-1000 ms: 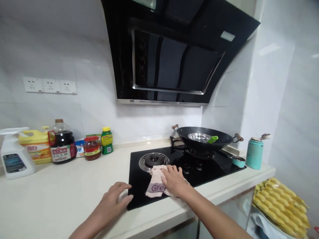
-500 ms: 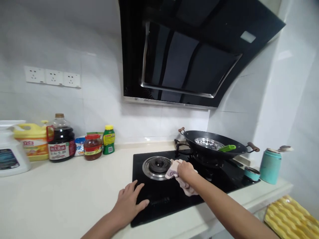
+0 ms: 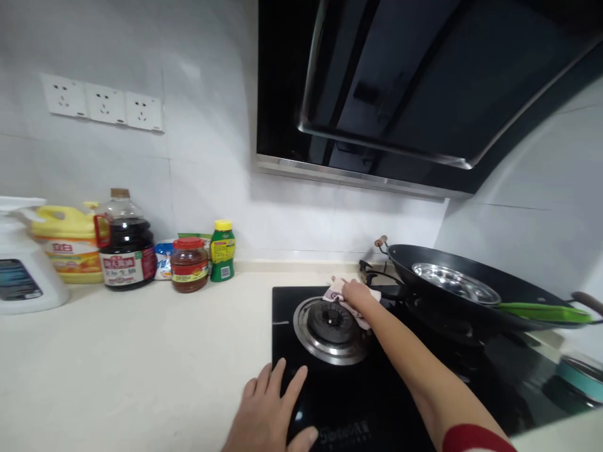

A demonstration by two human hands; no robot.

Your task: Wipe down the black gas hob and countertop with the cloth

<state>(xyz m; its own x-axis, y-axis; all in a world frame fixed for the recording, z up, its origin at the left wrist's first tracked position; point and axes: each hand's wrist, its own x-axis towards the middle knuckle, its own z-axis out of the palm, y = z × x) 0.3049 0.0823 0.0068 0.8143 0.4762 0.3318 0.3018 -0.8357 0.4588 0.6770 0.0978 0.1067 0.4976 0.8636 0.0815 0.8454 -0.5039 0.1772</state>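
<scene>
My right hand (image 3: 358, 295) grips a pale pinkish cloth (image 3: 337, 290) and presses it on the black glass cooktop (image 3: 325, 392), just behind the left burner (image 3: 332, 321). The cloth has a small purple mark, and part of it spreads out from under my fingers. Near the front left, my left hand (image 3: 271, 408) lies with its fingers spread across the edge between counter and cooktop, holding nothing. The burner has a dark cap inside a shiny metal ring, and no pan stands on it.
A large black wok (image 3: 400, 257) sits on the right burner, with a metal steamer plate (image 3: 452, 282) and a green-handled tool (image 3: 541, 312) in it. Soy sauce (image 3: 123, 251), a red-lidded jar (image 3: 189, 267) and a green bottle (image 3: 222, 251) line the wall. The range hood (image 3: 377, 94) hangs above.
My right hand has moved the cloth from right of the burner to behind it, toward the wall. My view has come closer; my left hand stays spread at the cooktop's edge.
</scene>
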